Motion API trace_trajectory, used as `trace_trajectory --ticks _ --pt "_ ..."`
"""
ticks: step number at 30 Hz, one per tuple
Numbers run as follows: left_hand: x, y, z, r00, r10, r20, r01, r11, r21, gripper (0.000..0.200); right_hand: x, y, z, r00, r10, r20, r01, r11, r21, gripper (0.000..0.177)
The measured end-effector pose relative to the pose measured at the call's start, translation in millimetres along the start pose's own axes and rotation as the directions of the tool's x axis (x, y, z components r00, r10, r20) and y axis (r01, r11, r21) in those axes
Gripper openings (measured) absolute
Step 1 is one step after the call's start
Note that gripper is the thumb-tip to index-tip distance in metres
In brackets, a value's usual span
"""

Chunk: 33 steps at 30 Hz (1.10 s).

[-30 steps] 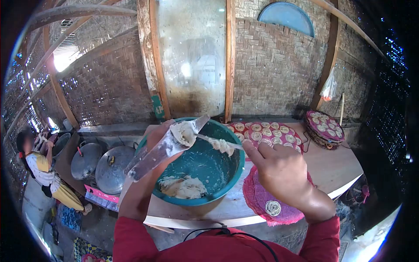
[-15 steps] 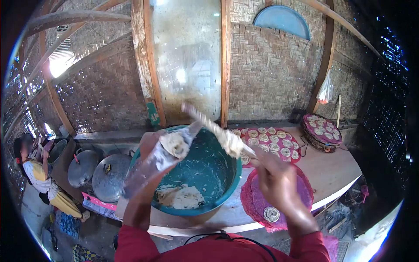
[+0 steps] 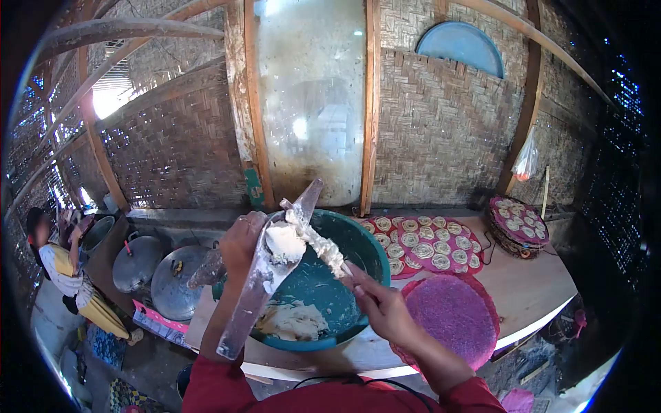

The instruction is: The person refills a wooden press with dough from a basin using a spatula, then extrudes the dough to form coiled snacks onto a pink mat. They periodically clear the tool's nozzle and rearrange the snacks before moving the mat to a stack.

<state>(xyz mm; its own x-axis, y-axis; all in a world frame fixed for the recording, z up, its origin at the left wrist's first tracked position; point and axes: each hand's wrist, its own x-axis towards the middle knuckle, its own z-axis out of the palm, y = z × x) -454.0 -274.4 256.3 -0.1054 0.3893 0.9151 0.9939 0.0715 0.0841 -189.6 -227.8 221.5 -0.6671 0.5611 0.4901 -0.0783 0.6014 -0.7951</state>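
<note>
My left hand point(image 3: 241, 242) grips a long wooden dough press point(image 3: 242, 313), held tilted over the green basin. A lump of pale dough point(image 3: 285, 242) fills the opening in its middle. My right hand point(image 3: 382, 306) is closed around the handle of a stick point(image 3: 327, 256) caked with dough, its far end touching the press beside the lump. Below both hands, the large green basin point(image 3: 380, 258) holds more dough point(image 3: 296, 320) at its near side. To the right lies a round purple mesh mat point(image 3: 454, 313), partly covered by my right forearm.
Pink mats with several dough coils point(image 3: 441, 246) lie behind the purple one; more coils sit on a round basket point(image 3: 520, 224) at the table's far right. Lidded pots point(image 3: 138, 263) stand to the left, where another person point(image 3: 69, 275) sits. A woven wall point(image 3: 441, 131) rises behind.
The stick's far end has come down and left against the press. The press has turned more upright. The dough coil seen earlier on the purple mat no longer shows; my forearm crosses that part.
</note>
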Motion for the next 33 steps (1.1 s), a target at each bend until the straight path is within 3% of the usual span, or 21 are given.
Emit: trace_trajectory --ticks 3,7,8,9,11,12,13,14,15,16,18,20,23,25,27,28,29,30,31,32,33 --pt "6 2 -8 0.999 0.022 -0.045 -0.023 1.000 -0.017 0.026 -2 7 21 0.999 -0.036 -0.027 0.038 0.996 0.082 0.038" --pt "4 -10 -17 0.997 -0.014 0.077 0.006 0.994 0.110 0.031 -11 20 41 0.987 -0.161 0.001 0.161 0.986 0.054 0.038" --pt "-1 -25 -16 0.994 -0.024 0.102 0.012 0.993 0.115 0.033 -12 12 35 0.988 0.013 0.152 -0.041 0.982 0.182 0.040" --pt "1 -25 -22 0.991 -0.033 0.128 0.017 0.992 0.123 0.036 -12 4 25 0.988 0.015 0.155 -0.045 0.981 0.190 0.040" --pt "-9 -43 -38 0.991 -0.074 0.116 0.056 0.987 0.148 0.036 -5 -5 0 0.887 0.166 0.430 -0.303 0.913 0.273 0.039" --pt "-21 -84 -43 0.995 -0.013 0.097 -0.014 0.962 0.271 0.034 1 1 -9 0.910 0.086 0.406 -0.177 0.965 0.193 0.039" --pt "-28 -105 -43 0.995 0.052 0.089 -0.083 0.919 0.386 0.032 10 4 -12 0.910 0.090 0.405 -0.182 0.964 0.194 0.039" --pt "-17 -75 -70 0.998 0.036 0.051 -0.050 0.951 0.304 0.031 17 7 -14 0.894 0.112 0.433 -0.038 0.984 -0.176 0.038" --pt "-2 -41 -106 1.000 0.020 0.017 -0.023 0.976 0.217 0.029 23 10 -14 0.882 0.148 0.448 0.118 0.849 -0.514 0.037" --pt "2 -32 -121 0.999 0.020 -0.039 -0.012 0.980 0.199 0.028 31 14 0 0.845 0.252 0.472 0.139 0.748 -0.648 0.032" --pt "0 -31 -142 0.976 -0.036 -0.215 0.058 0.993 0.098 0.026 41 37 42 0.734 0.385 0.560 0.263 0.598 -0.757 0.025" --pt "-4 -30 -162 0.878 -0.185 -0.442 0.122 0.978 -0.167 0.024 40 82 95 0.734 0.371 0.570 0.321 0.549 -0.771 0.021" --pt "-1 -28 -189 0.601 -0.499 -0.624 -0.122 0.714 -0.689 0.022 56 84 104 0.692 0.366 0.622 0.383 0.544 -0.747 0.020" --pt "4 -24 -202 0.593 -0.584 -0.554 -0.338 0.444 -0.830 0.020 60 84 91 0.764 0.333 0.553 0.349 0.507 -0.788 0.023" --pt "4 -33 -213 0.800 -0.468 -0.376 -0.347 0.151 -0.926 0.012 66 36 50 0.860 0.090 0.503 0.339 0.635 -0.694 0.033" --pt "2 -33 -209 0.868 -0.426 -0.255 -0.288 -0.015 -0.957 0.013 65 22 29 0.890 0.045 0.455 0.122 0.935 -0.332 0.044" --pt "-2 -32 -201 0.922 -0.364 -0.136 -0.212 -0.177 -0.961 0.016 60 13 16 0.921 0.039 0.389 -0.097 0.986 0.133 0.056" --pt "-8 -23 -183 0.822 -0.551 -0.146 -0.179 -0.007 -0.984 0.015 49 9 13 0.919 0.052 0.391 -0.110 0.986 0.129 0.056" --pt "-13 -8 -159 0.685 -0.706 -0.183 -0.105 0.152 -0.983 0.015 35 8 14 0.838 -0.029 0.544 -0.289 0.823 0.488 0.066" --pt "-14 9 -136 0.747 -0.662 0.052 -0.053 -0.137 -0.989 0.015 20 6 16 0.758 -0.172 0.630 -0.480 0.506 0.716 0.075" --pt "-14 27 -112 0.793 -0.548 0.267 0.022 -0.412 -0.911 0.016 4 0 24 0.751 -0.177 0.636 -0.546 0.375 0.749 0.091"
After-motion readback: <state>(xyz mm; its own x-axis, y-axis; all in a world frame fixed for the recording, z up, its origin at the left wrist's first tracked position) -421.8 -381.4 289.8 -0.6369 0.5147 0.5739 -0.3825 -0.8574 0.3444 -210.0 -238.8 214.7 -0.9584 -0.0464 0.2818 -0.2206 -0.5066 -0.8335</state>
